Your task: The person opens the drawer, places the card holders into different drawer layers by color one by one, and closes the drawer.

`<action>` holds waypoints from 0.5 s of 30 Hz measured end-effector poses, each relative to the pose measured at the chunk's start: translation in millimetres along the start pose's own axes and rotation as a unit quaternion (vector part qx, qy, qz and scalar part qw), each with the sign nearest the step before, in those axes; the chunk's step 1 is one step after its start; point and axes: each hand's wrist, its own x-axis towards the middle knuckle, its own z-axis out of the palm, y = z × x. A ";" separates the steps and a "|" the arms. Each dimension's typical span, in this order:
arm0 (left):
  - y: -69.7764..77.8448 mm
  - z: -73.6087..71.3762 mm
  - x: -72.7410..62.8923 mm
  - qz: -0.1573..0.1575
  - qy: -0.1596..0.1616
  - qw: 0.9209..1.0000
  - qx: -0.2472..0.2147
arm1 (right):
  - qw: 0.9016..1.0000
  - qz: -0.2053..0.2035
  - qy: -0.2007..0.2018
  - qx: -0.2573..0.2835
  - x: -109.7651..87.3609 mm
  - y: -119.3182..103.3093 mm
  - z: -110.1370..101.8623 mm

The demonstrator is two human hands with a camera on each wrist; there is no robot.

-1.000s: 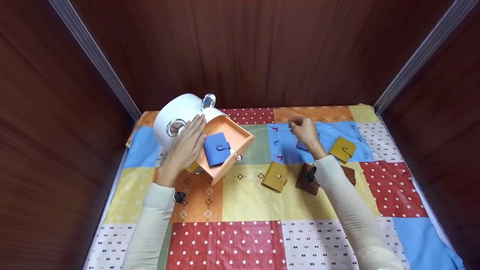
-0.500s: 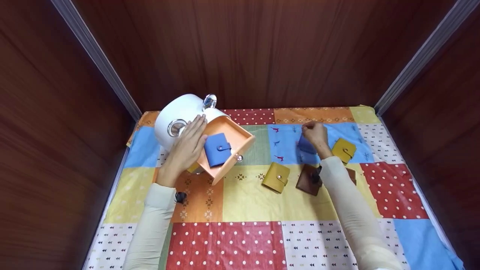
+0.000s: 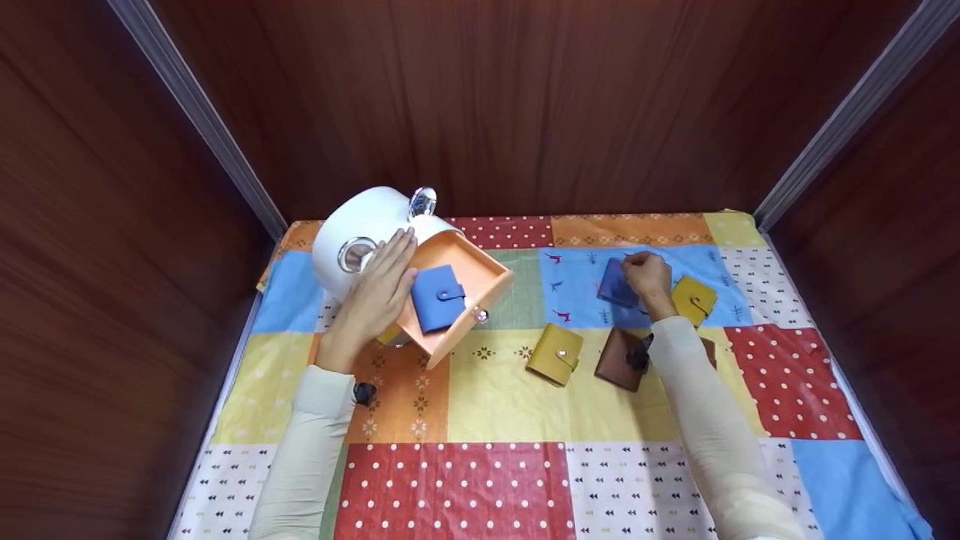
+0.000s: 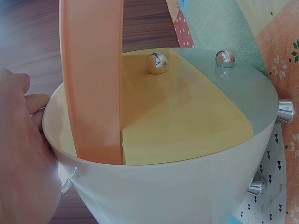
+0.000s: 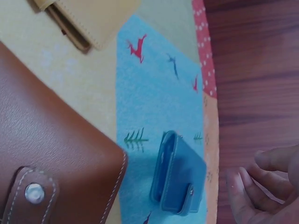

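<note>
Cabinet (image 3: pixel 367 208) touched our left hand (image 3: pixel 377 289), straight fingers together; right of the cabinet, our right hand (image 3: pixel 650 277) curled loosely beside a blue wallet (image 3: pixel 613 283). The cabinet's drawer (image 3: pixel 454 337) stood open.

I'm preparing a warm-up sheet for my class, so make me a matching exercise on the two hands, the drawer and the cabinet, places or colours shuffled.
Column one
1. left hand
2. right hand
3. drawer
4. cabinet

Column two
A. near a blue wallet on the cloth
B. white, curved
C. fingers straight, at the cabinet
D. peach-coloured, pulled open

Pairs: 1-C, 2-A, 3-D, 4-B
</note>
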 end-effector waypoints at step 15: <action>1.0 -0.1 0.5 0.008 0.002 1.000 -0.002 | 0.999 0.019 0.011 -0.034 1.2 20.8 -2.2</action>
